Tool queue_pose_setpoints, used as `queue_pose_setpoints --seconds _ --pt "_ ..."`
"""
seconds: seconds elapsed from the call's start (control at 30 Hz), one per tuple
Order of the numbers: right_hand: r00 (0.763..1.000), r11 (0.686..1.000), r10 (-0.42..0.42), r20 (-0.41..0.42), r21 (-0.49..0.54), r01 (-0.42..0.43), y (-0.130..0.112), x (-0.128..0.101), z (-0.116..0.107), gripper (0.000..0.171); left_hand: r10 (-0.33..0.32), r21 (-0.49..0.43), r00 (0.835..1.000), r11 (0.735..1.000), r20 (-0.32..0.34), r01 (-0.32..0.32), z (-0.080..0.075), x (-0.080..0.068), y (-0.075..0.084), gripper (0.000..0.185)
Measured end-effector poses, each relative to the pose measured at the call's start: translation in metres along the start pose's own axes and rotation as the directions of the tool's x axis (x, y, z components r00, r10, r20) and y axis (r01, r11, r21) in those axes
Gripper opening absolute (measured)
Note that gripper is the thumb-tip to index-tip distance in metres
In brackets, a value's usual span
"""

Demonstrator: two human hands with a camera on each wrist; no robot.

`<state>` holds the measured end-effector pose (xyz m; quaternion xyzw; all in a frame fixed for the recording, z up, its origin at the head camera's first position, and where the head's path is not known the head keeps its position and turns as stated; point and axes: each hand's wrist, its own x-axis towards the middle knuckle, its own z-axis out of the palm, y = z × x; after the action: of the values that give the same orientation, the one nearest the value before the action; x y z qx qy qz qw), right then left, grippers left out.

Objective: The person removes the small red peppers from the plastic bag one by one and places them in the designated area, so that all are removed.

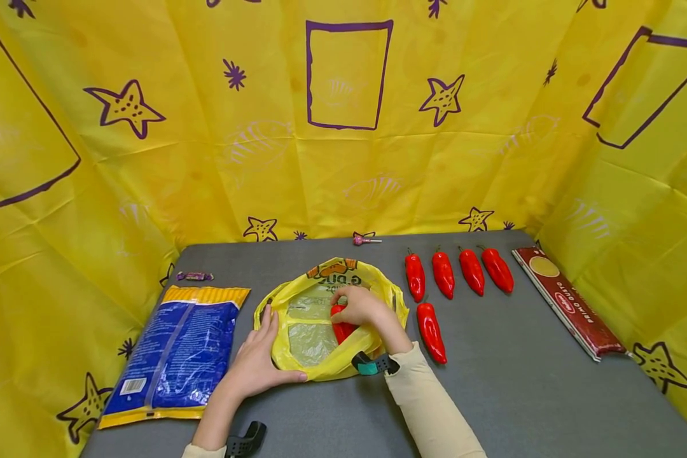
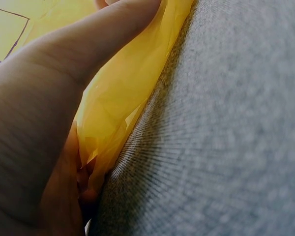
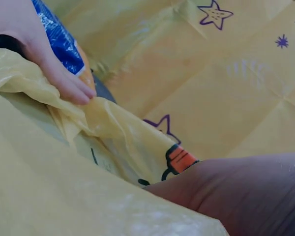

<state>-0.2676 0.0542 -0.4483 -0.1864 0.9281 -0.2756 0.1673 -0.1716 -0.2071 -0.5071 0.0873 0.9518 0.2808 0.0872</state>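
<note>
A yellow plastic bag lies on the grey table with its mouth spread wide and its rim rolled. My right hand reaches inside and grips a red pepper at the bag's right inner side. Against the left outer side rests my left hand, fingers straight along the rim and thumb stretched along the front. In the left wrist view the thumb lies against the yellow plastic. From the right wrist, the bag's wall hides my right fingers and the pepper.
Just right of the bag lies one red pepper; several more form a row behind it. A dark red packet lies far right. On the left are a blue-and-yellow bag and a purple-wrapped candy. A lollipop lies at the back.
</note>
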Motion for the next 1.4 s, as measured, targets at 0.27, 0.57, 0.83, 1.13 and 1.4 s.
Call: queue_pose_setpoints --seconds 0.27,0.57,0.83,1.13,1.4 --pt "1.000 0.999 -0.019 0.012 -0.029 0.019 -0.0017 -0.0014 0.0032 0.049 -0.005 -0.007 1.000 1.000 0.002 0.005 0.0012 0.0005 0.0003 0.149" --pt "1.000 1.000 -0.028 -0.008 0.010 0.028 -0.0037 0.0007 0.0053 0.047 -0.009 -0.008 1.000 1.000 -0.002 0.009 0.0026 0.0012 -0.0025 0.149" --pt "0.997 0.997 -0.054 -0.061 0.058 0.057 -0.0066 -0.0002 0.0043 0.050 -0.013 -0.010 1.000 1.000 0.000 0.013 0.0052 0.0028 -0.0037 0.149" --pt "0.989 0.984 -0.029 -0.144 0.167 0.053 -0.0063 0.0012 0.0013 0.045 -0.015 -0.009 1.000 1.000 0.001 0.015 0.0048 0.0024 -0.0030 0.150" --pt "0.975 0.980 -0.075 -0.210 0.167 0.111 -0.0075 0.0030 -0.0033 0.044 -0.017 -0.008 1.000 1.000 0.000 0.017 0.0034 0.0021 -0.0020 0.149"
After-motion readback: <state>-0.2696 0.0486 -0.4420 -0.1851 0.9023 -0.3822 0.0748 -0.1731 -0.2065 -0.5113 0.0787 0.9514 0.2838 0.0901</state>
